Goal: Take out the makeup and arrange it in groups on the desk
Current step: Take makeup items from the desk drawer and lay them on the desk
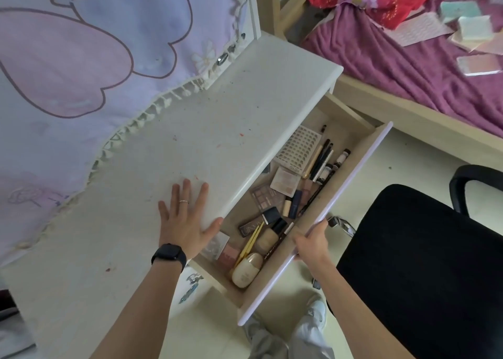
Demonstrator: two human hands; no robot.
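The white desk (pixel 190 129) has its drawer (pixel 353 173) pulled out to the right. Inside lie several makeup items: a cream compact bottle (pixel 246 270), a beige foundation bottle (pixel 268 236), eyeshadow palettes (pixel 265 196), a pale blush palette (pixel 285 182), pencils and brushes (pixel 321 159), and a perforated white sheet (pixel 300 147). My left hand (pixel 185 217) rests flat on the desk top at its front edge, fingers spread. My right hand (pixel 311 243) grips the drawer's white front panel.
A black office chair (pixel 419 271) stands right of the drawer. A bed with a purple blanket (pixel 408 67) and small boxes is at the top right. A lilac fringed cloth (pixel 81 72) covers the desk's back left. My legs are below the drawer.
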